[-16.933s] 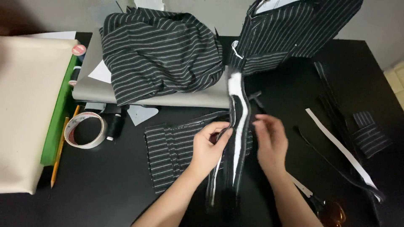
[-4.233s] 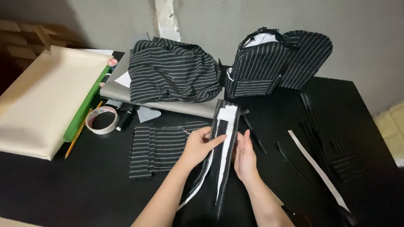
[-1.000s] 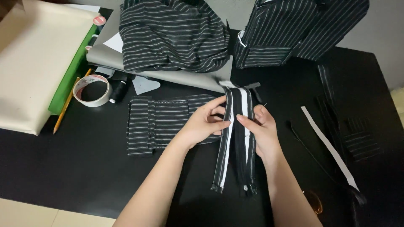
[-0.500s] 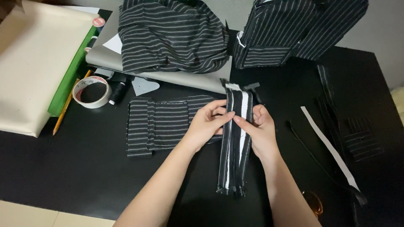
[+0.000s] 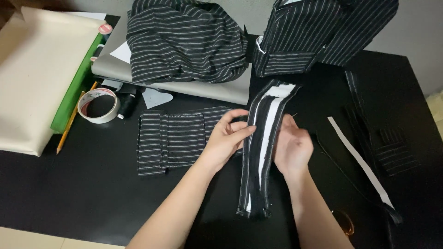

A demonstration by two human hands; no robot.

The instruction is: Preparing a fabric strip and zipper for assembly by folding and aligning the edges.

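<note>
Grip: left hand (image 5: pixel 227 140) pinches the near edge of a long striped fabric strip (image 5: pixel 261 152), fingers closed on its left side. Right hand (image 5: pixel 291 146) lies half-open against the strip's right edge, palm inward; whether it pinches cannot be told. Strip sits between both hands on the black worktop (image 5: pixel 83 184), long axis running away from the person, white lining showing. Flat striped panel (image 5: pixel 177 138) lies just left.

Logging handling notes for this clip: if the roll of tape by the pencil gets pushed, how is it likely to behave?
The tape roll lies flat on its side on the black table, so it would probably slide, not roll. It looks light: a thin ring with an open core. Stood on edge, it could roll. A push leftward would likely bump the pencil beside it.
</note>
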